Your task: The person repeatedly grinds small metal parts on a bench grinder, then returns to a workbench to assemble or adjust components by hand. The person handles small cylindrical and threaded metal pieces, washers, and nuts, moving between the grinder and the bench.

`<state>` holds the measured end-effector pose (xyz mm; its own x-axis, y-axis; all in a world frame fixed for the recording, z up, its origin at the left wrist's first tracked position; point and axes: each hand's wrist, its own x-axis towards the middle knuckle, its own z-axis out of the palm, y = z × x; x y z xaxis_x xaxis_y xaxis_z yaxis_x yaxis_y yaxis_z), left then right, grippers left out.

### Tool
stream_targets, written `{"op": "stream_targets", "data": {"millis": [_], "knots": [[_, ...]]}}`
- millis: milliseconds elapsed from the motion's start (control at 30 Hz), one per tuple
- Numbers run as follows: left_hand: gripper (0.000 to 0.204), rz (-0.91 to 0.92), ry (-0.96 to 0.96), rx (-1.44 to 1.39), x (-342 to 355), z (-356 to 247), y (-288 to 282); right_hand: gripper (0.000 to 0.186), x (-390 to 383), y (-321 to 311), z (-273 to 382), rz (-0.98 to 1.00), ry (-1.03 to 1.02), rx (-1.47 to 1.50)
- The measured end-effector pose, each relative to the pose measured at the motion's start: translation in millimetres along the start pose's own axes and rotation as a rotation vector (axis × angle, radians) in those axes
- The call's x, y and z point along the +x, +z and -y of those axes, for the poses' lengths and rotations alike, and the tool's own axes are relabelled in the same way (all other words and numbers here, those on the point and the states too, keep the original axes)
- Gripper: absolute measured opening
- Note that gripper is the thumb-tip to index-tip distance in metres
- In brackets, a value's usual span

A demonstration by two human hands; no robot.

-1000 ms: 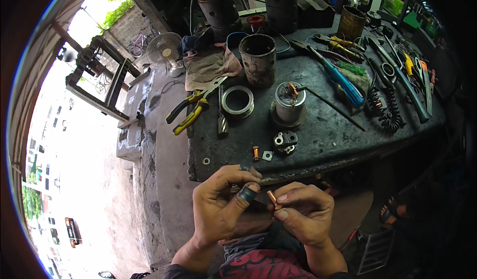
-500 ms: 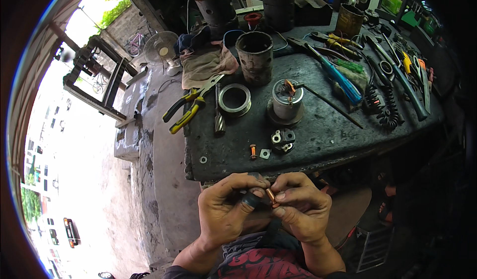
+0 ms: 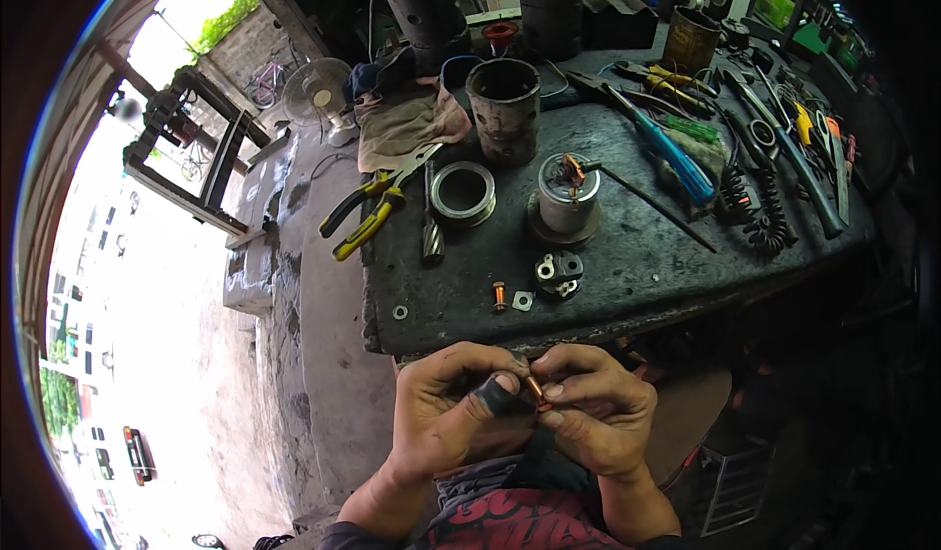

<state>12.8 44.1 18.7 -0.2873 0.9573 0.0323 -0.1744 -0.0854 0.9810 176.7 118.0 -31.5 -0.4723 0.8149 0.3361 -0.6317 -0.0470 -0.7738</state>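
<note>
Close to my body, in front of the bench edge, both hands meet around a small copper-coloured coil (image 3: 535, 389) with a flanged end. My right hand (image 3: 603, 408) pinches it between thumb and fingers. The thumb and forefinger of my left hand (image 3: 441, 403) curl in at the coil's upper end; dark wrapping covers parts of both. Any fine wire between the fingertips is too small to make out. A similar copper coil (image 3: 500, 296) stands on the bench just beyond, beside a small square metal plate (image 3: 523, 301) and a black-and-metal part with round holes (image 3: 559, 275).
The dark workbench (image 3: 627, 275) also bears a metal ring (image 3: 464, 195), yellow-black pliers (image 3: 372, 219), a cylindrical metal part (image 3: 568, 202) with a rod leaning on it, a rusty cylinder (image 3: 504, 109), a washer (image 3: 400, 312) and a blue-handled tool (image 3: 676, 163). More tools lie at the right.
My left thumb and forefinger have shifted slightly against the coil, the thumb straightening a little. My right hand keeps its pinch in nearly the same place. The bench things stay put.
</note>
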Motion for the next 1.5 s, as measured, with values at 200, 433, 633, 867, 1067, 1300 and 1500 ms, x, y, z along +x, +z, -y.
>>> {"op": "stream_targets", "data": {"millis": [200,433,633,867,1067,1300,1500], "knots": [[0.016,0.107,-0.115,-0.155,7,8,-11,0.023,-1,-3,4,0.027,0.005,-0.065],[0.023,0.137,-0.154,-0.140,8,6,-10,0.023,1,-8,11,0.083,-0.054,-0.199],[0.034,0.167,-0.161,-0.146,11,1,-8,0.024,2,-12,13,0.106,-0.101,-0.291],[0.037,0.193,-0.202,-0.057,14,-3,-8,0.038,-3,-14,25,0.123,-0.172,-0.624],[0.037,0.187,-0.211,0.030,15,-4,-7,0.041,-6,-19,23,0.140,-0.278,-0.771],[0.040,0.158,-0.237,0.028,16,-3,0,0.036,-8,-17,24,0.096,-0.219,-0.684],[0.042,0.182,-0.249,0.073,18,-3,0,0.033,-7,-21,27,0.131,-0.169,-0.665]]}}
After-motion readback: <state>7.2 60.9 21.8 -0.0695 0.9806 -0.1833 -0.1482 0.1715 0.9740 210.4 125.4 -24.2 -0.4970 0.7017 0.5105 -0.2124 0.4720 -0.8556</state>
